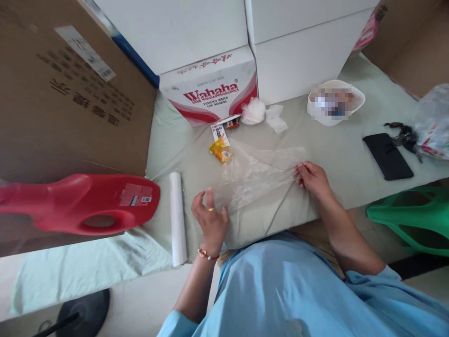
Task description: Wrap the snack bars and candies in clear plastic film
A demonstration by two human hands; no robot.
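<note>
A clear plastic bag [257, 175] lies flat on the pale green cloth-covered table [336, 154]. My left hand [209, 216] rests at the bag's left corner, fingers curled and pinching its edge. My right hand [311, 178] presses on the bag's right edge with fingers bent together on the film. A white roll of bags [177, 217] lies just left of my left hand. Small snack packets, yellow [220, 150] and white [219, 132], lie beyond the bag.
A red jug [87, 203] lies on its side at the left under a big brown carton [70, 89]. A Wahaha box [210, 89] and white boxes stand behind. A white bowl [335, 108], black phone [387, 156], keys [403, 133], crumpled tissue [253, 111] and a green stool [410, 217] are at the right.
</note>
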